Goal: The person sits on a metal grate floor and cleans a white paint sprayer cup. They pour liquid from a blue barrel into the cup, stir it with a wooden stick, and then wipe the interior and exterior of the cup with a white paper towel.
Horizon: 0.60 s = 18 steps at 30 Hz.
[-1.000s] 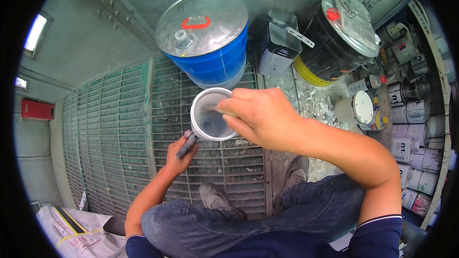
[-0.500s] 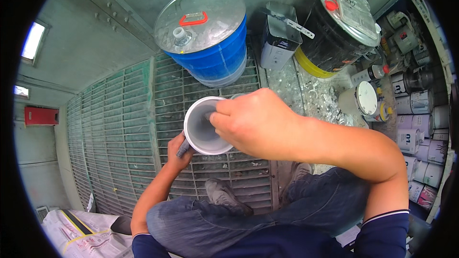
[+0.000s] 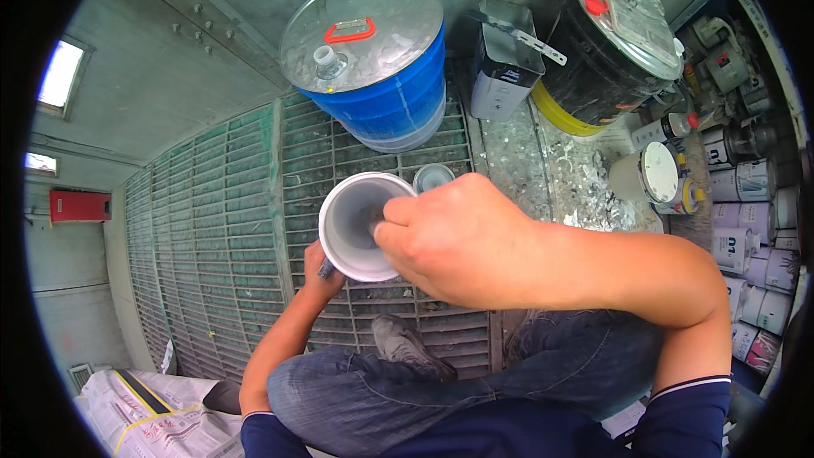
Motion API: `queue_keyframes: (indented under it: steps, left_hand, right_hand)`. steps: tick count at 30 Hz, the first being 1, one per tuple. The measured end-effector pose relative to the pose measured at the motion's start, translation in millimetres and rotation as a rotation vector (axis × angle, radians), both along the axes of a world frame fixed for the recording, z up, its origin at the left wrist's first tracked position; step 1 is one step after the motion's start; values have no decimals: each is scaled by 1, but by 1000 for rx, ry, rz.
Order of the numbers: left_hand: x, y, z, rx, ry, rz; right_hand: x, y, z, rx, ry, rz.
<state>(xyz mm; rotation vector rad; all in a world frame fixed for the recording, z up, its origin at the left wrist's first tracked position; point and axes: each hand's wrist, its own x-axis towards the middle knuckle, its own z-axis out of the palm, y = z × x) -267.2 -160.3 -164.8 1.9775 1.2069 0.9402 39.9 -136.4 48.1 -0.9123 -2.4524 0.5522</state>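
Note:
My left hand [image 3: 320, 276] is closed on a dark grey handle [image 3: 326, 269] at the left side of a white cup [image 3: 339, 229] with a grey inside, held tilted over the grating. My right hand [image 3: 441, 237] is closed above the cup's right side, its fingers reaching over the opening and round a stick, now mostly hidden, that dips inside. A small round container [image 3: 432, 178] on the grating is partly covered by that hand.
Beyond stand a blue drum [image 3: 377, 110], a square metal tin [image 3: 500, 93] with a metal strip across it and a dark drum [image 3: 593, 76]. A pale lidded pot [image 3: 649, 174] and stacked cans [image 3: 746, 212] are right; paper-covered material [image 3: 161, 420] lies lower left.
The cup and both my hands have come lower in the picture, the cup also slightly left. More of the stick is covered by my right hand, and the small round container now shows behind it.

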Motion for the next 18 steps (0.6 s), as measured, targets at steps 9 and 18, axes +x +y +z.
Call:
queue_keyframes:
  steps: [9, 18]
  left_hand:
    - [13, -2, 17, -135, 156, 69]
    - [18, -2, 42, -354, 376, 145]
  right_hand:
    - [16, 28, -22, -86, 206, -146]
    - [34, 20, 33, 3, 217, -420]
